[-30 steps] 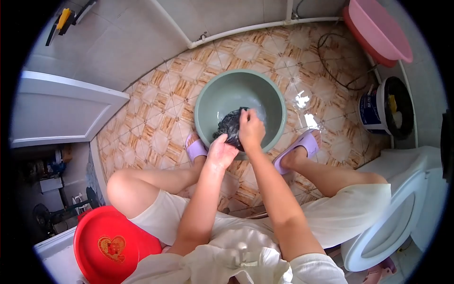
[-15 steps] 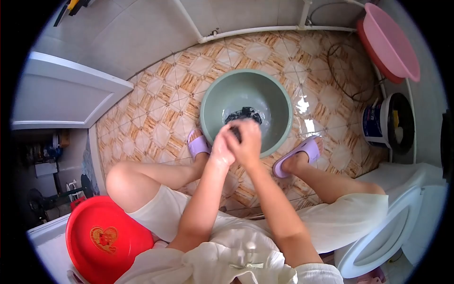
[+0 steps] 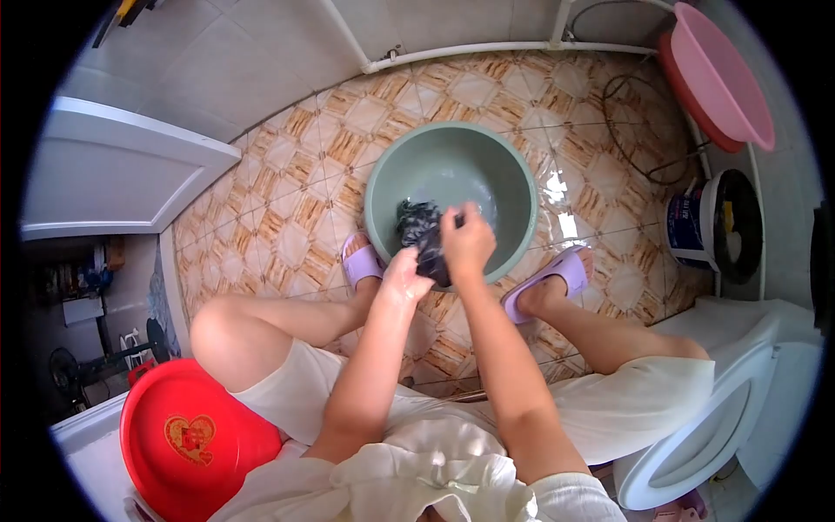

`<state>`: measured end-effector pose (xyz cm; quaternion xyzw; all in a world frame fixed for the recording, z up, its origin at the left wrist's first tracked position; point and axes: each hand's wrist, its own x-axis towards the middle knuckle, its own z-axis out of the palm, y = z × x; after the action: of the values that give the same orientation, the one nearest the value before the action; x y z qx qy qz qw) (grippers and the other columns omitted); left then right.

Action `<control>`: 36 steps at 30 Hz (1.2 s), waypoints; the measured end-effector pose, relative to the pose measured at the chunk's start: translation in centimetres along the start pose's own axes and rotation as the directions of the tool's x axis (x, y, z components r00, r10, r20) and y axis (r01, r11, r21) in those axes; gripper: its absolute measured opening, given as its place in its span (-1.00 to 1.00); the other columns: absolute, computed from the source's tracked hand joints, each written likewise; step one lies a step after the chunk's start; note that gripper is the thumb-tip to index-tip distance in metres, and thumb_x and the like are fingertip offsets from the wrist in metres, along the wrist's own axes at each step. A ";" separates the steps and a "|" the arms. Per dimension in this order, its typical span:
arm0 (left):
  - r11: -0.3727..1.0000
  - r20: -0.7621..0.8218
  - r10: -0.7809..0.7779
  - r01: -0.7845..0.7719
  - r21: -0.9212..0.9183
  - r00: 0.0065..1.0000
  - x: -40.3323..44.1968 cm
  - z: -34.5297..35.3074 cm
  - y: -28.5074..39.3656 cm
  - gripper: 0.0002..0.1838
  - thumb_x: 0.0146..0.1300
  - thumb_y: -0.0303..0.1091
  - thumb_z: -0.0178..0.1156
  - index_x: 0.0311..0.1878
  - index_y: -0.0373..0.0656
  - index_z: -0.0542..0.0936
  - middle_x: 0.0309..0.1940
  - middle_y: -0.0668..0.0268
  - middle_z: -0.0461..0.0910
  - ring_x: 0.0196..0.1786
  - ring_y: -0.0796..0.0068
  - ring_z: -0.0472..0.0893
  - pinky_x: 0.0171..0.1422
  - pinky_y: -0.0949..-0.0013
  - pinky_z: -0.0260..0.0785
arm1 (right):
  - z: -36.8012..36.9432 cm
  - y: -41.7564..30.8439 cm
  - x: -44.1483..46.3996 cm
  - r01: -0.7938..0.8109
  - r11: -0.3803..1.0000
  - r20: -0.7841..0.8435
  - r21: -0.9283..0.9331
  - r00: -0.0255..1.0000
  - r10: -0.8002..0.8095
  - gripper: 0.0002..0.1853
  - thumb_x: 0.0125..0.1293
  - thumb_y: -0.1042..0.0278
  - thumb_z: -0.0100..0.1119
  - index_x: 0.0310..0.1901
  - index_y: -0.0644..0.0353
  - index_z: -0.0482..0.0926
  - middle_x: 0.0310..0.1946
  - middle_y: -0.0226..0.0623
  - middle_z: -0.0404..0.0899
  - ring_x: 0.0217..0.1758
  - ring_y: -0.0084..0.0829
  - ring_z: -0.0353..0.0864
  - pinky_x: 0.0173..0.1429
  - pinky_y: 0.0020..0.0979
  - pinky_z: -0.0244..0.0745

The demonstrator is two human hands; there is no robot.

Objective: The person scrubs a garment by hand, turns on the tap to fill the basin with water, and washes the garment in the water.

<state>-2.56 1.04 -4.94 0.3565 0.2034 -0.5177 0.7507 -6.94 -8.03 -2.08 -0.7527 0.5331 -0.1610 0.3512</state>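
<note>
A wet, dark cloth (image 3: 422, 224) with whitish suds or pattern on it stretches between my hands, over the near part of a grey-green basin (image 3: 380, 170). My left hand (image 3: 404, 277) is closed on its near left side, with wet skin at the wrist. On the right side my right hand (image 3: 468, 241) grips the same cloth, its fingers slightly blurred. Part of the cloth hangs down inside the basin toward the left. Whether it is a garment or a plain cloth I cannot tell.
The basin stands on a patterned tile floor between my feet in purple slippers (image 3: 364, 264). A red basin (image 3: 156, 435) is at lower left, a toilet (image 3: 639, 487) at lower right. On the right are a bucket (image 3: 687, 228), a hose (image 3: 609, 130) and a pink basin (image 3: 722, 74).
My hands were pressed together around the cloth; now they are apart, with the cloth spread between them. More of the cloth shows, lifted toward the basin's near rim.
</note>
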 end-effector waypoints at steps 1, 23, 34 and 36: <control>1.000 -0.002 -0.020 0.020 0.005 1.000 0.6 -0.7 -0.3 -0.71 0.30 -0.33 -0.09 -0.03 -0.26 0.48 -0.07 0.17 0.54 -0.04 0.27 0.57 0.08 0.20 0.45 | 0.2 0.8 0.1 0.071 0.991 -0.038 0.115 0.997 -0.067 -0.84 0.10 0.21 0.16 -0.42 0.11 0.56 -0.38 -0.18 0.58 -0.26 -0.15 0.55 -0.21 -0.18 0.44; 1.000 -0.074 -0.013 0.012 -0.012 0.997 0.1 -1.9 -1.2 -0.70 0.24 -0.47 -0.09 0.00 -0.36 0.43 -0.06 0.11 0.53 -0.08 0.23 0.58 0.11 0.16 0.43 | -0.1 0.8 -0.1 -0.070 0.996 0.104 -0.054 0.992 0.075 -0.76 0.23 0.15 0.03 -0.37 0.15 0.53 -0.43 -0.10 0.60 -0.33 0.03 0.57 -0.24 -0.05 0.43; 0.998 0.144 0.006 -0.014 0.055 0.990 0.0 -2.5 1.0 -0.67 0.14 -0.58 -0.04 0.00 -0.34 0.46 -0.13 0.13 0.56 0.02 0.25 0.53 0.18 0.25 0.36 | 0.0 1.3 -2.0 0.060 0.998 0.024 0.036 0.998 -0.061 -0.64 0.26 0.01 0.02 -0.39 0.17 0.53 -0.52 0.01 0.56 -0.39 0.07 0.56 -0.30 -0.03 0.41; 0.978 0.166 0.136 -0.159 0.136 0.977 -1.5 1.7 1.1 -0.59 0.10 -0.61 -0.03 0.07 -0.40 0.41 -0.04 0.08 0.53 0.06 0.24 0.51 0.23 0.24 0.32 | 0.0 3.8 0.6 -0.066 0.998 0.006 -0.009 0.998 0.066 -0.69 0.27 0.04 0.01 -0.34 0.15 0.50 -0.49 0.00 0.59 -0.38 0.08 0.57 -0.29 0.01 0.42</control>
<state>-2.24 0.99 -2.43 0.3839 0.0780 -0.5003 0.7722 -9.29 -9.22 -4.82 -0.7366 0.5573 -0.1448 0.3547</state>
